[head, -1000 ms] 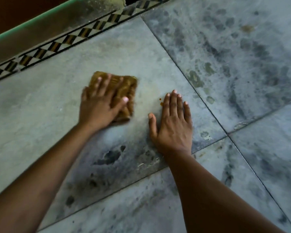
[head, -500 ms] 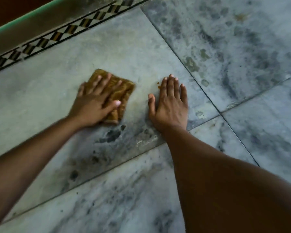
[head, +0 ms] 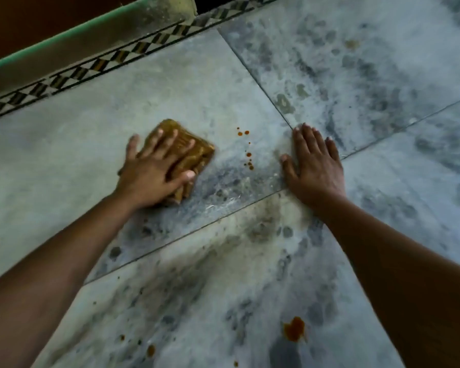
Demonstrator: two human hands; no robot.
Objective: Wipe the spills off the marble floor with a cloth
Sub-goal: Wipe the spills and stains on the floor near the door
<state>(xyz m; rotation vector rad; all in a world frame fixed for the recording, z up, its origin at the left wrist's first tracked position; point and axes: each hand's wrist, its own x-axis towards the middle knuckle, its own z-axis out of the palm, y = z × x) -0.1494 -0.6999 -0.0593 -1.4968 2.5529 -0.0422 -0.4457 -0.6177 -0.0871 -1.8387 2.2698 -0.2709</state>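
Observation:
A folded brown cloth [head: 197, 152] lies on the grey marble floor [head: 64, 166]. My left hand [head: 154, 173] presses flat on it with spread fingers, the thumb along its near edge. My right hand [head: 315, 166] rests flat on the floor to the right, fingers straight, at a tile joint. Between the two hands sit small orange-brown drops [head: 248, 155]. A larger orange spill [head: 294, 329] lies on the near tile, with smaller spots [head: 150, 350] to its left.
A black-and-white patterned border strip [head: 96, 66] runs along the far edge of the floor, below a grey skirting with a green top edge [head: 91, 30]. Dark veins and smudges mark the tiles at right and near me.
My right hand has shifted right, away from the cloth, uncovering the small drops. The view has pulled back, bringing the larger spill on the near tile into sight. The left hand stays on the cloth.

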